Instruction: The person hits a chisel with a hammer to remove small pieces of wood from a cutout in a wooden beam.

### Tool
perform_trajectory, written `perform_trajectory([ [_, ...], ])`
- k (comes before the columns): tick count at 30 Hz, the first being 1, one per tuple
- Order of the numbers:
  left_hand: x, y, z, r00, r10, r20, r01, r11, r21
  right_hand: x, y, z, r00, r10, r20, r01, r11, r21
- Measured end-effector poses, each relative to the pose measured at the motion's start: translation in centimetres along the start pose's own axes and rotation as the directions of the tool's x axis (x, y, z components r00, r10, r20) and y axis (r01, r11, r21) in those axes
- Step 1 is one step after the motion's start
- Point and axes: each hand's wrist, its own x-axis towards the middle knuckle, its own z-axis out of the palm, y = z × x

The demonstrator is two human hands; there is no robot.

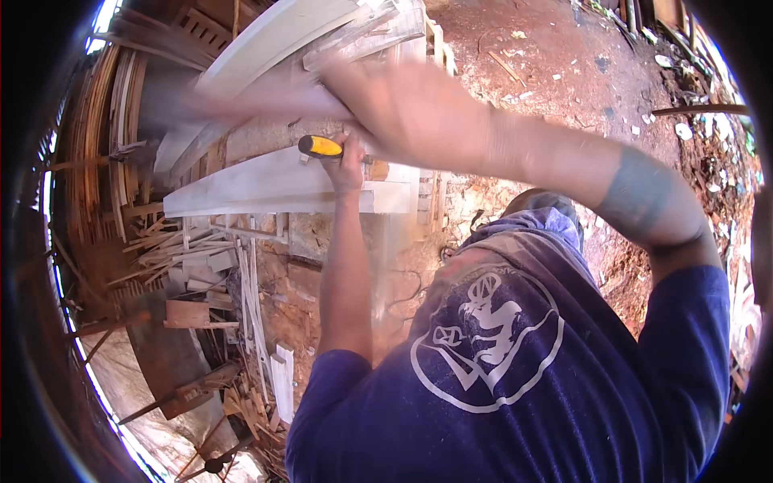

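Co-worker's fingers (351, 153) amid pale boards (258, 187)

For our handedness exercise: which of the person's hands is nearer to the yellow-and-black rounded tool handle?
Left. The handle juts from the left hand's grip; the blurred right hand is farther off, above and to its right in the picture.

Handle (325, 146): plastic-looking, smooth, slight gloss. Pale plank (254, 188): wood, smooth, matt. Shirt (515, 435): matt cloth. Scrap sticks (181, 241): rough wood. Ground (555, 72): rough dirt.
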Motion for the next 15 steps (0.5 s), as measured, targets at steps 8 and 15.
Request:
perform_trajectory([
  [8,0.0,2.1,1.4,0.998,-0.034,-0.061,0.043,0.987,0.152,-4.5,6.0,2.0,0.883,0.329,0.336,-0.375,0.924,0.080],
  [15,-1.6,2.0,-0.3,0.985,0.147,-0.089,-0.093,0.891,0.444,-17.0,11.5,7.2,0.561,0.651,0.512,-0.781,0.621,0.066],
])
